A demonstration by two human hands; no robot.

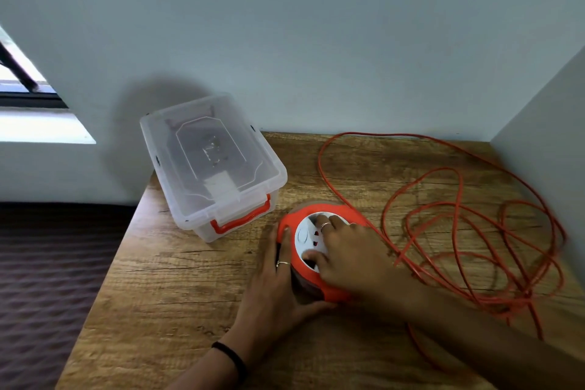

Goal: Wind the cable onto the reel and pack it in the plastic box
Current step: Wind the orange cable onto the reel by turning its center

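Near the front edge of the wooden table (177, 288), about midway along it, both hands are on the orange cable reel (292, 260), which lies flat on the tabletop. The left hand (278, 288) wraps the reel's left side, fingers stretched up along the orange rim and thumb hooked round its near edge; a ring shows on one finger and a dark band on the wrist. The right hand (348, 256) lies over the reel's white socket face (305, 239), fingertips pressed into its recesses, a ring on one finger too. From the reel's right side the orange cable (459, 231) sprawls unwound in loose, overlapping loops across the right half of the table, one long loop reaching the back edge by the wall. At the table's back left corner stands the clear plastic box (218, 168), lid on, orange handle facing the reel, apart from it.
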